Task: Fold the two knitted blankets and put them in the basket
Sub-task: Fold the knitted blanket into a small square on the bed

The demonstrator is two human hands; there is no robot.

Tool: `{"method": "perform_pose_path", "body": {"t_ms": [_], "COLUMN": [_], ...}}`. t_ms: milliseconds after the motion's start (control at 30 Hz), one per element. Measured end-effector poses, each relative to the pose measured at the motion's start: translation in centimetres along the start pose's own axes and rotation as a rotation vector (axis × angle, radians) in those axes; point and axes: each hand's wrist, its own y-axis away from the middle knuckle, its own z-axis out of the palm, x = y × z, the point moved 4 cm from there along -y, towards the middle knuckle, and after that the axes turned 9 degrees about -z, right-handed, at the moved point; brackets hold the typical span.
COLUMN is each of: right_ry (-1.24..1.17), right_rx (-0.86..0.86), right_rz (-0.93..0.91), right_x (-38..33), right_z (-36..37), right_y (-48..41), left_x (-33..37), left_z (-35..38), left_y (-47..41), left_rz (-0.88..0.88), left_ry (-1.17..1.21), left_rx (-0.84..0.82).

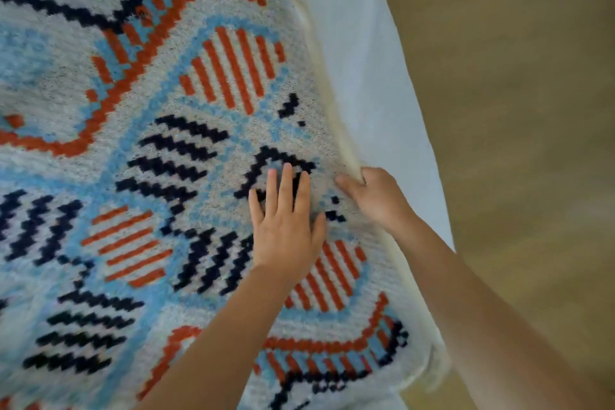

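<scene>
Hands on the patterned blanket

The left hand (286, 226) lies flat, fingers straight, on the white knitted blanket with orange, blue and navy patterns (149, 143); the right hand (369, 191) seemingly grips its cream edge.

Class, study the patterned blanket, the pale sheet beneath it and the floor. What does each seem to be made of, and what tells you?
Patterned blanket: thick knitted yarn, fuzzy and matte; its colour edges run in stepped stitch blocks. Wool or acrylic, unclear. Pale sheet: thin smooth cloth, lying in soft folds. Floor: smooth tan surface with a faint sheen, perhaps wood or vinyl.
</scene>
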Motion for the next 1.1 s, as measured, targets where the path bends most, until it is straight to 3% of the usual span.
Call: {"method": "perform_pose_path", "body": {"t_ms": [100,167,300,400,467,667,800,933,1100], "right_ry": [0.001,-0.03,-0.169,-0.083,-0.024,-0.121,-0.23,0.052,0.268], "right_rx": [0.259,0.343,0.151,-0.133,-0.225,0.236,0.192,0.157,0.487], "right_rz": [0.022,0.026,0.025,0.028,0.037,0.141,0.217,0.256,0.262], "right_x": [3.0,4.2,6.6,9.4,11.5,16.3,16.8,18.4,15.3], "right_z": [-1.7,-2.1,-0.9,0.4,1.2,0.0,2.7,4.0,5.5], "right_y": [1.1,1.8,5.6,9.3,11.4,15.7,18.3,20.6,21.9], "left_x": [2.2,3.2,3.8,4.4,4.8,5.3,3.8,1.9,-3.8], "left_z": [2.7,4.4,6.4,7.1,7.5,11.2,11.7,11.0,9.8], "left_y": [3.3,5.2,8.5,10.3,11.6,16.3,17.6,18.3,21.7], "left_rz": [0.098,0.127,0.092,0.072,0.097,0.218,0.261,0.31,0.288], "left_ry": [-0.105,-0.168,-0.236,-0.29,-0.306,-0.432,-0.509,-0.528,-0.484], "left_rx": [-0.031,-0.035,-0.014,-0.06,-0.084,-0.329,-0.334,-0.288,-0.246]}}
